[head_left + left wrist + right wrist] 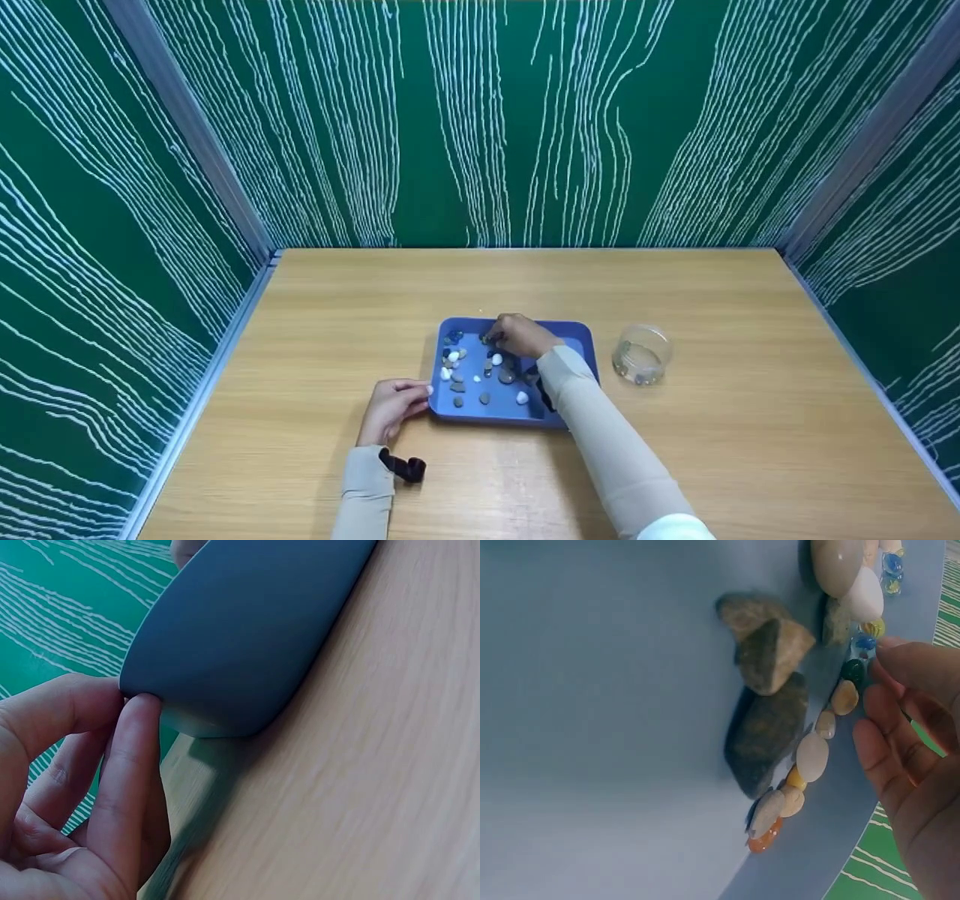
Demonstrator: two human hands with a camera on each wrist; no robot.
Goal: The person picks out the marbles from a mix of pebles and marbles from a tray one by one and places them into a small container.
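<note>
My left hand (pixel 391 405) pinches the near left corner of a blue tray (pixel 495 418) between thumb and fingers. The left wrist view shows its fingertips on the rim of the tray wall (pixel 240 630). At the far side of the tray, my right hand (pixel 523 335) reaches down with curled fingers. In the right wrist view its thumb and forefinger pinch at a clear and blue glass marble (pixel 865 642). Beside that marble runs a curved row with a dark green glass piece (pixel 853 671), a pale oval pebble (pixel 812 757) and an orange stone (pixel 765 835). Larger grey stones (pixel 769 727) lie next to the row.
White pebbles (pixel 522 397), brown stones (pixel 484 398) and dark glass marbles (pixel 454 337) are spread in the tray's left and middle. Right of the tray, a clear round tub (pixel 643 354) holds several small pieces. A green wall (pixel 450 150) with white lines borders the wooden table (pixel 300 337).
</note>
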